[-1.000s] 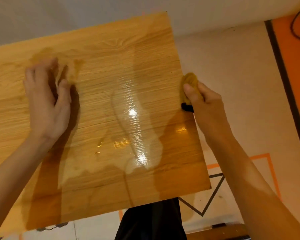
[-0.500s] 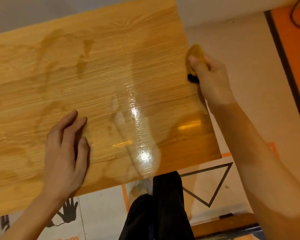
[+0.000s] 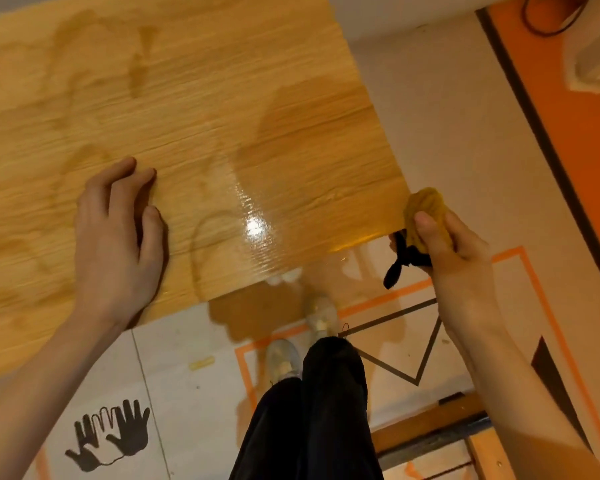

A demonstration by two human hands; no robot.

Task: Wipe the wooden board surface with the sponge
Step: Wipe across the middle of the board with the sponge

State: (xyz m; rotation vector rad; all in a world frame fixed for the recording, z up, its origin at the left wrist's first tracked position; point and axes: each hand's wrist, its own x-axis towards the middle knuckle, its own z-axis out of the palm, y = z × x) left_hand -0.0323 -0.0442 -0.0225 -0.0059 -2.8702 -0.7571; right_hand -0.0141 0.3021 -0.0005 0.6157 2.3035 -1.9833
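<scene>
The wooden board [image 3: 194,98] fills the upper left of the view, light grained wood with wet streaks and a bright glare near its near right corner. My left hand [image 3: 118,237] lies flat on the board close to its near edge, fingers spread a little. My right hand [image 3: 454,258] grips a yellow sponge [image 3: 426,213] with a dark strap hanging below it. The sponge sits just off the board's near right corner, beside the edge.
Below the board lies a pale floor with orange tape lines [image 3: 388,296], a dark triangle outline and a black handprint drawing [image 3: 115,434]. My dark trousers [image 3: 319,410] and pale shoes [image 3: 284,358] show at the bottom centre. An orange mat [image 3: 575,116] runs along the right.
My right hand has brought the sponge down along the board's right edge to its near corner. The left hand stays flat on the board. The view has tilted toward the floor.
</scene>
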